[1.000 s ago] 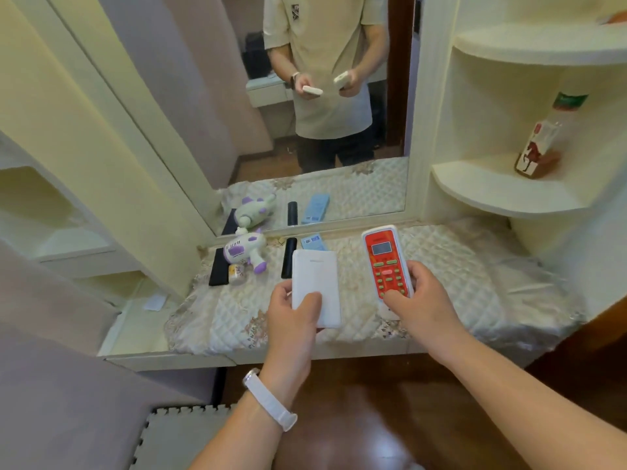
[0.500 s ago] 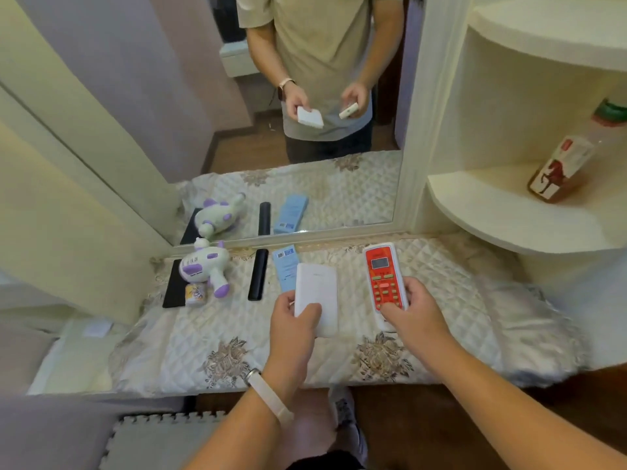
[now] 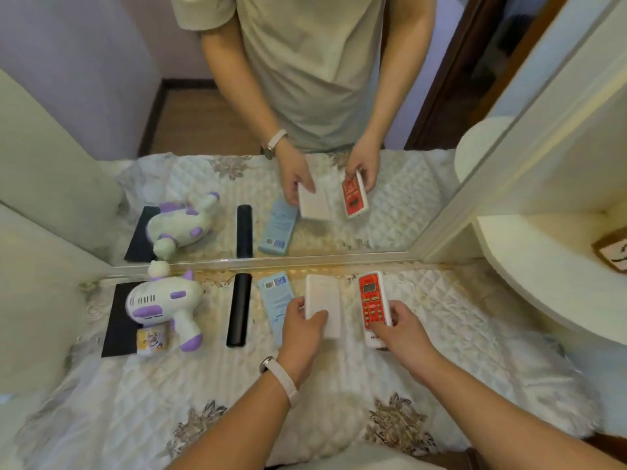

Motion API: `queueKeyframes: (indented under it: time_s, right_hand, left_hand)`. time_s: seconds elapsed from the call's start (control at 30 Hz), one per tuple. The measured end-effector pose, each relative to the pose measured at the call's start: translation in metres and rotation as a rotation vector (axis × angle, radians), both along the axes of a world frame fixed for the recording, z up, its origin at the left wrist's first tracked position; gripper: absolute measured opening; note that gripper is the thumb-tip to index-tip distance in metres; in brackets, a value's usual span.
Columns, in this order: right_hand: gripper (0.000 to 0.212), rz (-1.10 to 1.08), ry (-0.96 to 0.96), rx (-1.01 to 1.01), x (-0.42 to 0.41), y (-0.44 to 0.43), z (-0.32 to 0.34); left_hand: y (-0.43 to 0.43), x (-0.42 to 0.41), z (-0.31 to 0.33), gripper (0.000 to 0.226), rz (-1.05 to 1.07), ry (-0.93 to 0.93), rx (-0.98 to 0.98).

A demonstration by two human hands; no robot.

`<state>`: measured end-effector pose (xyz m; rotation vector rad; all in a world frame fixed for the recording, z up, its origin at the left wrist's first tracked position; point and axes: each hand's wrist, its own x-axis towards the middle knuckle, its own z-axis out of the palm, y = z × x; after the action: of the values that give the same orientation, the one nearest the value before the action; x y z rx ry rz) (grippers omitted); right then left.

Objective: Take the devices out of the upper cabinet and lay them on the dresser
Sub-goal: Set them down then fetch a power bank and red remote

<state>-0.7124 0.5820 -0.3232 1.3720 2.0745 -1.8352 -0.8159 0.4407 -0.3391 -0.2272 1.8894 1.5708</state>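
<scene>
The desk (image 3: 492, 354) before me wears a cream quilted cloth (image 3: 142, 395) stitched in diamonds with brown flower patches, backed by a wall mirror (image 3: 101, 106), with a rounded glossy shelf (image 3: 543, 283) to the right. My left hand (image 3: 303, 330) pinches the near end of a smooth white slab device (image 3: 324, 298), and my right hand (image 3: 403, 334) grips a red button-covered remote (image 3: 371, 298) just beside it, both low at the cloth; whether they touch it, I cannot tell. Left of them lie a pale blue flat remote (image 3: 275, 296), a black rounded bar (image 3: 239, 310) and a white-and-purple pistol-shaped gadget (image 3: 163, 300).
</scene>
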Motion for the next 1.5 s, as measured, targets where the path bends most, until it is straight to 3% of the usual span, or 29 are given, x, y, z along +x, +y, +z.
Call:
queueKeyframes:
  time_s: [0.47, 0.77, 0.93, 1.27, 1.5]
  right_hand:
    - [0.034, 0.044, -0.086, 0.006, -0.038, 0.018, -0.067]
    - [0.027, 0.468, -0.124, 0.370, -0.031, 0.042, -0.068]
    - [0.039, 0.607, -0.122, 0.436, -0.023, 0.053, -0.054]
    - [0.058, 0.964, 0.169, 0.677, -0.026, 0.047, -0.014]
    - [0.057, 1.244, 0.549, 0.835, -0.025, -0.014, 0.026]
  left_hand:
    - [0.028, -0.026, -0.048, 0.033, -0.127, -0.029, -0.141]
    - [0.024, -0.014, -0.030, 0.065, -0.263, 0.235, -0.355]
    - [0.015, 0.000, -0.005, 0.061, -0.182, 0.304, -0.413]
    - [-0.016, 0.061, 0.050, 0.054, 0.003, 0.595, -0.527]
    - [-0.069, 0.133, 0.077, 0.057, 0.042, 0.713, -0.812]
